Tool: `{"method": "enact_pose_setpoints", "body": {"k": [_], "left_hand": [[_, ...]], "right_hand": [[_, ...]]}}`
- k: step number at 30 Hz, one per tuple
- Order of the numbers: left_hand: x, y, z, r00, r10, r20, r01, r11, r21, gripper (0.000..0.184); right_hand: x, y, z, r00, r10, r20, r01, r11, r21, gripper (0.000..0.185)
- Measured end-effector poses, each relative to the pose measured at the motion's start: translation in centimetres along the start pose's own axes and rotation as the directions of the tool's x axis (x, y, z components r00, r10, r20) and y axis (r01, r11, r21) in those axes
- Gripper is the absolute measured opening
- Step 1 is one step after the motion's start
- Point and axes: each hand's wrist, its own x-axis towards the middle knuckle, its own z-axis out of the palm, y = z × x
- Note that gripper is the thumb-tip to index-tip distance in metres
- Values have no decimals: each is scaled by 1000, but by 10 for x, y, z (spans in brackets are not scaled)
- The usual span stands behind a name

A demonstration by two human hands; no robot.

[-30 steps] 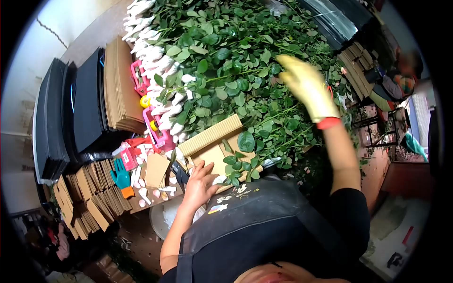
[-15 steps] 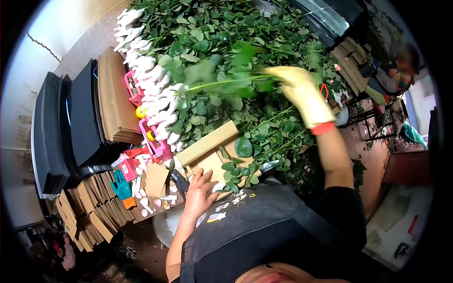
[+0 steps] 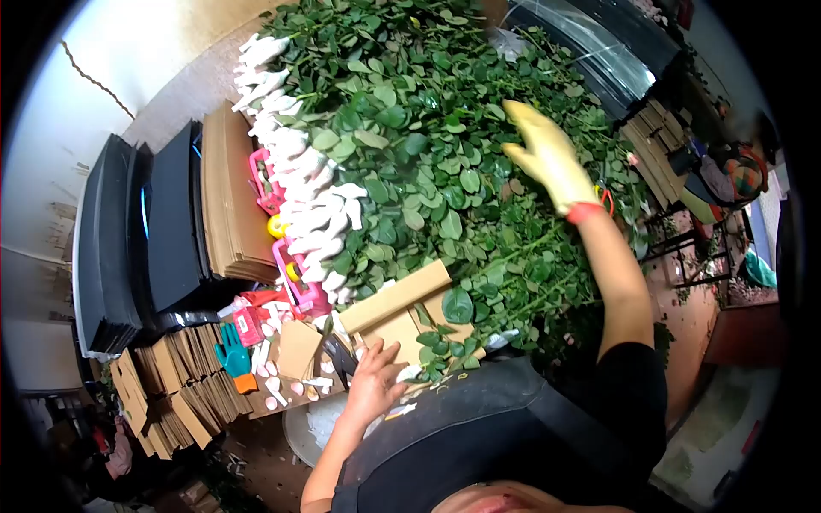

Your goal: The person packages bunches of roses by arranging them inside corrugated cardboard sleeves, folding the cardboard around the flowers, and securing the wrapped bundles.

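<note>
My right hand [image 3: 547, 158], in a yellow glove with a red cuff, is over the large pile of leafy green stems [image 3: 445, 171]. Its thumb stands apart from the fingers and nothing shows between them. White-wrapped heads [image 3: 308, 175] line the pile's left edge. My left hand [image 3: 375, 380] is bare, its fingers spread on a cardboard piece [image 3: 398, 329] in front of my apron. Black-handled scissors [image 3: 340, 357] lie just left of that hand. A leafy stem [image 3: 445, 349] lies across the cardboard, to the right of the left hand.
Brown cardboard sheets [image 3: 231, 197] and black sheets [image 3: 175, 222] stand at left, near pink tape dispensers [image 3: 299, 278]. A teal glove [image 3: 231, 350] lies on folded cardboard [image 3: 184, 368]. Loose petals [image 3: 272, 385] dot the table. Another person [image 3: 731, 175] is at far right.
The leafy stem that my right hand was swinging over the pile is out of the glove, and a bundle of stems lies there. My left hand stays on the cardboard. The view has shifted slightly.
</note>
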Motion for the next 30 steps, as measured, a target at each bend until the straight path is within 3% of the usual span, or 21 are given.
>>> {"method": "enact_pose_setpoints", "body": {"k": [3,4,5,8,9,11,13,14,15,17,18,19,20,21,23,25,27,28,29,30], "left_hand": [[0,-1,1,1000,1,9,-1,1000,16,44],[1,3,-2,1000,-13,23,12,1000,22,44],[1,4,-4,999,-14,32,14,1000,20,45],[0,-1,-1,1000,-6,28,6,1000,16,45],[1,0,-1,1000,-14,23,13,1000,21,45],[1,5,-2,1000,-29,11,29,999,20,46],[1,6,-2,999,-33,16,32,999,36,47],[1,8,-3,999,-34,12,33,999,35,47],[2,8,-4,999,-35,5,35,999,36,47],[1,0,-1,999,-28,17,27,999,40,49],[1,-1,-1,999,-28,24,27,999,39,50],[0,-2,-1,999,-29,34,27,999,39,50],[0,-2,0,999,-23,23,22,999,34,51],[-1,-4,2,999,-25,24,24,999,35,50],[1,4,-3,998,-52,19,52,999,4,49],[1,2,-2,999,-40,21,40,999,11,47],[1,3,-1,999,-35,16,35,999,10,47],[1,4,-2,999,-31,23,31,999,12,47],[2,4,-4,999,-32,26,31,999,13,46],[2,5,-5,999,-35,29,34,999,12,46]], "right_hand": [[87,-45,50,964,-258,-69,250,962,-106,83],[118,-53,64,962,-270,-43,254,942,-220,90],[148,-60,79,962,-273,-15,252,909,-332,97],[217,-72,129,978,-26,207,77,967,-242,120],[216,-76,123,964,-23,264,97,959,-268,109],[231,-63,152,848,72,525,-119,991,55,78],[202,-56,160,970,-194,145,185,980,78,50],[187,-53,151,966,-246,81,239,967,89,44],[178,-55,139,982,-176,72,164,976,142,45],[155,-64,94,997,-53,61,50,998,41,45],[137,-58,77,966,-200,-164,211,976,53,47],[116,-51,64,867,-324,-379,363,931,33,49],[96,-51,57,810,-367,-458,382,922,-62,51],[77,-47,63,885,-315,-344,321,946,-39,56],[33,-46,81,931,-365,-22,364,930,-43,58],[-6,-56,87,880,-380,284,405,914,-35,61],[-31,-73,79,766,-319,558,450,886,-112,60],[-36,-67,83,706,-392,590,528,847,-68,63],[-38,-50,105,731,-450,512,546,837,-44,67],[-30,-47,101,782,-440,442,444,890,102,64]]}}
